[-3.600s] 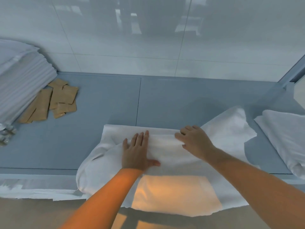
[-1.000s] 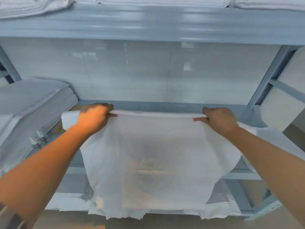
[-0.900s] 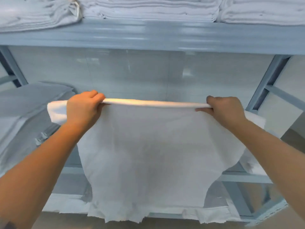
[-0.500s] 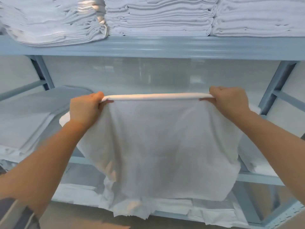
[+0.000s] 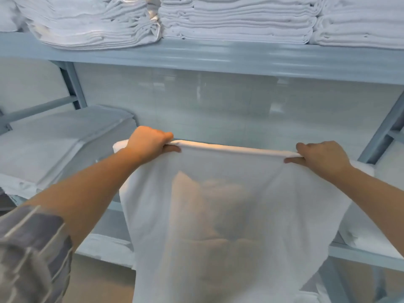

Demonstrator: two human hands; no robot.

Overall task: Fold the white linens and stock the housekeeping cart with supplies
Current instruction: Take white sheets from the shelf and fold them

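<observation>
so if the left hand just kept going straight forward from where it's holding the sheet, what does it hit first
Probably the glossy back wall behind the shelf. The left hand grips the sheet and nothing shows between it and the wall, though depth is hard to judge.

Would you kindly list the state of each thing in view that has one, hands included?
White linen: held up by its top edge, stretched between both hands, hanging unfolded.
Left hand: grips the linen's top edge.
Right hand: pinches the linen's top edge.
Upper shelf stacks: folded, piled.
Side stack: folded, lying flat on the middle shelf.

Grey sleeve [image 5: 32, 248] with pale stripes (left arm only)
</observation>
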